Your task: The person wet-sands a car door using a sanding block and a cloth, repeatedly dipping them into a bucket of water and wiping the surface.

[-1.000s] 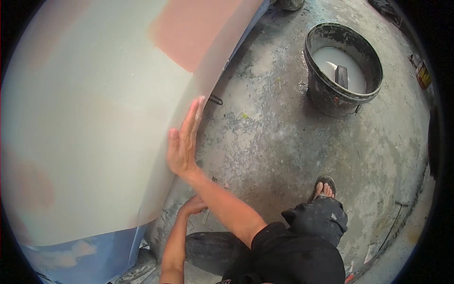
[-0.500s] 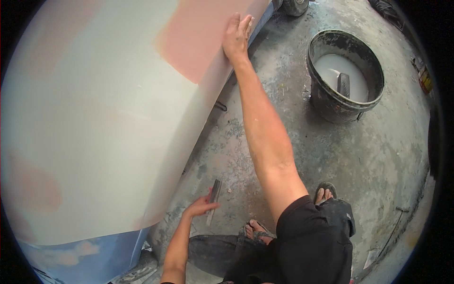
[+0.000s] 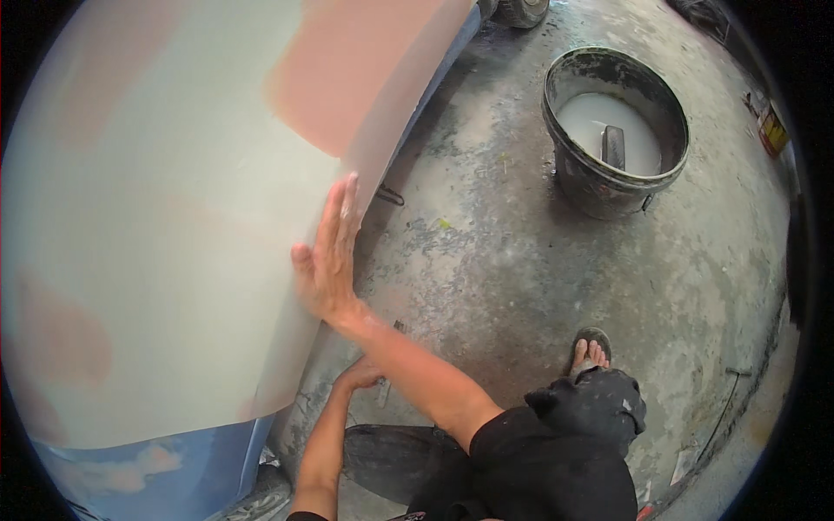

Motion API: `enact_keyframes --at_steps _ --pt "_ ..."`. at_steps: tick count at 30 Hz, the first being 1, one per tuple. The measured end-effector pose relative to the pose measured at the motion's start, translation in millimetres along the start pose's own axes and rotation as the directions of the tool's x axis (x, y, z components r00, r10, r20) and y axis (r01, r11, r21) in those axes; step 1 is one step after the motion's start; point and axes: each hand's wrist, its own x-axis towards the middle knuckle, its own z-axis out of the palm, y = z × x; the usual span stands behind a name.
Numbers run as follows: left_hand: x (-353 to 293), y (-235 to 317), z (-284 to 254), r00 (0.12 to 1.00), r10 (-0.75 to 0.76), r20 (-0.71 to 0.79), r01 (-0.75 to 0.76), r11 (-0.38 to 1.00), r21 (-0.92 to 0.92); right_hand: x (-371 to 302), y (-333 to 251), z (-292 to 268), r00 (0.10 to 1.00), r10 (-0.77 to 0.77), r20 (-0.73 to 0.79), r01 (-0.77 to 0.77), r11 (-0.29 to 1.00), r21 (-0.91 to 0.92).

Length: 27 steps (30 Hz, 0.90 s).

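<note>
My right hand [image 3: 330,256] lies flat with its fingers stretched along the edge of a pale car body panel [image 3: 191,260], just below a large pink patch. Lower down, my left hand [image 3: 360,373] is closed around a narrow grey bar [image 3: 383,395]. My right forearm crosses in front of that bar, so only its ends show. The panel is whitish green with several pinkish patches, and a blue section [image 3: 208,464] shows beneath its near end.
On the concrete floor [image 3: 486,286] to the right stands a black bucket [image 3: 599,187] of cloudy liquid, a dark block [image 3: 613,148] sticking out of it. A wheel [image 3: 524,10] is at the top. A thin rod with a crossbar [image 3: 725,408] lies at far right.
My right hand has slid toward me along the panel edge, from beside the pink patch to below it. My right forearm now covers much of the bar in my left hand.
</note>
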Motion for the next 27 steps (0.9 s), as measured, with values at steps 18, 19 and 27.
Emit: enact_keyframes --at_steps 18,19,27 --pt "-13.2 -42.6 -19.6 0.987 -0.141 -0.076 0.147 0.986 0.073 98.2 81.6 5.1 0.934 0.319 -0.161 -0.282 0.935 0.216" --pt "-10.0 -41.9 -17.2 0.988 -0.107 -0.111 0.118 0.988 0.095 74.8 69.0 6.9 0.941 0.301 -0.153 -0.268 0.941 0.204" --pt "-3.8 -44.4 -15.0 0.995 0.064 -0.078 -0.064 0.998 0.009 -45.5 13.8 22.8 0.969 0.233 -0.081 -0.212 0.954 0.210"
